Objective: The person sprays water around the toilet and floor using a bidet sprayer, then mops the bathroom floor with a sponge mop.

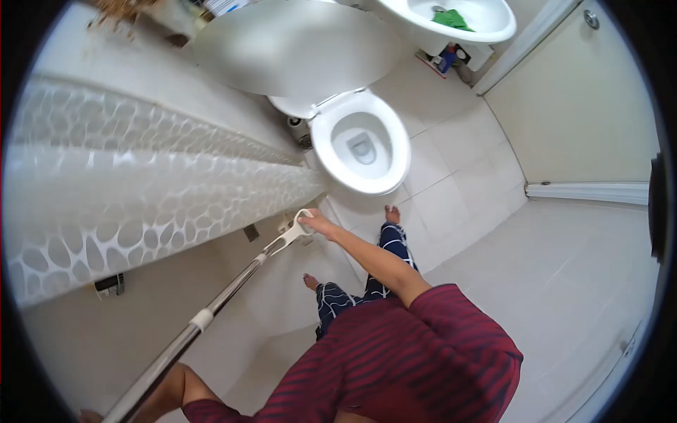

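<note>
A long metal pole with a white collar slants from the middle of the view to the lower left edge, where its far end is out of sight. At its upper end is a white loop handle. My right hand is closed on this loop, in front of the toilet and beside the shower curtain. My left hand is by the lower part of the pole at the frame's edge. It seems closed round the pole, though most of it is cut off or hidden.
A white toilet with its lid raised stands ahead. The patterned shower curtain hangs on the left. A sink holding a green cloth is at top right, with items beneath it. A door is on the right.
</note>
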A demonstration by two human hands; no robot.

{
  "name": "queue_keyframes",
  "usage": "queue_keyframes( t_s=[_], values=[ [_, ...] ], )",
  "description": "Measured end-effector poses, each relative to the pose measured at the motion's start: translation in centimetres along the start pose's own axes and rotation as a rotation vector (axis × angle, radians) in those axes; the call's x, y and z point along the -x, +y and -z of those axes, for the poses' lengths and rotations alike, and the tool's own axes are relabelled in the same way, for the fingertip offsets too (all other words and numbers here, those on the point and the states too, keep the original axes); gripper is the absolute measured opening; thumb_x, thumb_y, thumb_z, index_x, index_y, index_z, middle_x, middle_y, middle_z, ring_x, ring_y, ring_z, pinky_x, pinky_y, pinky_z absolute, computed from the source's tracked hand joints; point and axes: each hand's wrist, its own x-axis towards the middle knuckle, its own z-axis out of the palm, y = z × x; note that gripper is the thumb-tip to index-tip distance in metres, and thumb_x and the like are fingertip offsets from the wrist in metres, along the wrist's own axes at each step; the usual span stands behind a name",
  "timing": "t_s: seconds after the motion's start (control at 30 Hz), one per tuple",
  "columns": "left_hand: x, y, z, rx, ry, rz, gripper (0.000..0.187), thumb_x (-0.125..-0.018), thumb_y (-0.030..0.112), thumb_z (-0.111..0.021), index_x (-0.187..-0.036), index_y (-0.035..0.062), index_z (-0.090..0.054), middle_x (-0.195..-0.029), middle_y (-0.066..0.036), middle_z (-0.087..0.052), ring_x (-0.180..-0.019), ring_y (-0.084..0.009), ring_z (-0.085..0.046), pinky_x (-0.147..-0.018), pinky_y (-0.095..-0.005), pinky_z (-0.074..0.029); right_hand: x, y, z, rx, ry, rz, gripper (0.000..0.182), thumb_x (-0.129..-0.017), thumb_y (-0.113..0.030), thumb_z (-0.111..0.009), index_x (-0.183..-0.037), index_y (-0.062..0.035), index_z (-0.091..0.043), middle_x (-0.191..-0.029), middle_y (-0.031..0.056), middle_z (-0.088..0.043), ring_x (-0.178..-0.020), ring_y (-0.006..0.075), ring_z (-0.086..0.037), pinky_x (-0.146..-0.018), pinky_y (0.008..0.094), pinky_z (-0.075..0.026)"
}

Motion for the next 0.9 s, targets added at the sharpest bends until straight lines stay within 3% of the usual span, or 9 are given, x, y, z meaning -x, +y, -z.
queue_keyframes(
  t_s=[0.13, 0.23, 0.33, 0.5, 0.57, 0.6, 0.63, 0.83, 0.9],
  values=[
    [-7.9, -6.3, -3.8, 0.162, 0.247, -0.111, 0.02, -0.084, 0.019, -0.044, -0.082, 0.0002, -0.048, -0.053, -0.001, -0.044, -0.043, -0.0123, -0.041, -0.05, -0.0197, -0.036, 5.7, -0.2, 18.9, 0.262, 0.303, -0.061, 0.064, -0.07, -0.035, -0.063, -0.12, -0.0001, -0.042, -0.112, 0.0163, -0.051, -0.107, 0.0245, -0.047, -0.089, 0.0331, -0.038],
    [-12.1, -10.7, -6.6, 0.195, 0.51, -0.186, 0.025, -0.082, 0.02, -0.049, -0.079, -0.0052, -0.048, -0.047, -0.003, -0.044, -0.035, -0.0116, -0.036, -0.042, -0.0204, -0.031, 12.5, -3.6, 34.3, 0.023, 0.334, -0.153, 0.042, -0.071, -0.041, -0.058, -0.104, -0.0163, -0.054, -0.092, -0.0006, -0.056, -0.081, 0.0132, -0.05, -0.065, 0.0336, -0.042],
    [-19.8, -12.7, -12.7, -0.531, 1.18, -0.086, 0.025, -0.08, 0.019, -0.043, -0.059, 0.0093, -0.034, -0.039, 0.003, -0.026, -0.032, -0.0068, -0.023, -0.038, -0.0207, -0.026, 18.0, -8.2, 45.8, 0.042, 0.591, -0.066, 0.029, -0.075, -0.035, -0.049, -0.098, -0.0168, -0.056, -0.083, -0.0015, -0.057, -0.076, 0.0128, -0.051, -0.063, 0.0328, -0.042],
    [-22.6, -19.6, -12.9, 0.169, 0.762, -0.036, 0.021, -0.081, 0.016, -0.041, -0.063, 0.0109, -0.03, -0.039, 0.003, -0.026, -0.028, -0.0054, -0.02, -0.04, -0.0198, -0.029, 19.7, -18.6, 59.0, 0.098, 0.917, -0.078, 0.02, -0.075, -0.022, -0.049, -0.088, -0.0112, -0.059, -0.072, 0.0024, -0.057, -0.056, 0.0115, -0.05, -0.045, 0.0279, -0.039],
    [-23.9, -21.4, -13.5, 0.252, 0.673, -0.021, 0.02, -0.08, 0.015, -0.042, -0.064, 0.0113, -0.031, -0.039, 0.002, -0.027, -0.028, -0.0056, -0.02, -0.04, -0.0195, -0.029, 21.0, -20.2, 66.4, 0.164, 0.767, 0.408, 0.02, -0.075, -0.024, -0.052, -0.081, -0.0073, -0.06, -0.067, 0.004, -0.056, -0.052, 0.0129, -0.049, -0.041, 0.0252, -0.038],
    [-25.1, -22.4, -14.1, 0.257, 0.675, -0.015, 0.02, -0.08, 0.013, -0.044, -0.064, 0.0118, -0.031, -0.039, 0.002, -0.029, -0.029, -0.0056, -0.021, -0.04, -0.0195, -0.03, 21.9, -26.4, 67.5, 0.134, 0.97, 0.134, 0.021, -0.073, -0.025, -0.055, -0.083, -0.0068, -0.06, -0.066, 0.0041, -0.055, -0.052, 0.0131, -0.05, -0.041, 0.0259, -0.04],
    [-26.1, -23.6, -14.7, 0.291, 0.663, -0.02, 0.02, -0.08, 0.013, -0.044, -0.064, 0.0119, -0.031, -0.039, 0.002, -0.03, -0.029, -0.0056, -0.021, -0.041, -0.0196, -0.03, 23.1, -31.2, 66.9, 0.087, 1.191, 0.281, 0.019, -0.074, -0.023, -0.055, -0.083, -0.0067, -0.06, -0.064, 0.005, -0.055, -0.052, 0.0129, -0.051, -0.041, 0.0254, -0.041],
    [-29.9, -25.0, -17.7, 0.368, 0.688, 0.057, 0.02, -0.079, 0.012, -0.048, -0.065, 0.0115, -0.033, -0.038, 0.003, -0.033, -0.027, -0.0043, -0.026, -0.038, -0.0196, -0.031, 32.2, -51.5, 83.3, -0.159, 1.31, 0.532, 0.051, -0.069, -0.037, -0.065, -0.094, 0.0037, -0.048, -0.082, 0.0137, -0.051, -0.081, 0.0235, -0.057, -0.06, 0.0354, -0.053],
    [-31.2, -25.1, -19.9, 0.395, 0.677, 0.025, 0.022, -0.077, 0.011, -0.049, -0.061, 0.0119, -0.033, -0.035, 0.003, -0.036, -0.025, -0.0039, -0.031, -0.035, -0.0195, -0.032, 34.0, -58.4, 80.1, -0.261, 1.381, 0.576, 0.049, -0.073, -0.033, -0.059, -0.096, 0.0068, -0.04, -0.084, 0.0169, -0.048, -0.078, 0.023, -0.053, -0.055, 0.0307, -0.049]
  ],
)
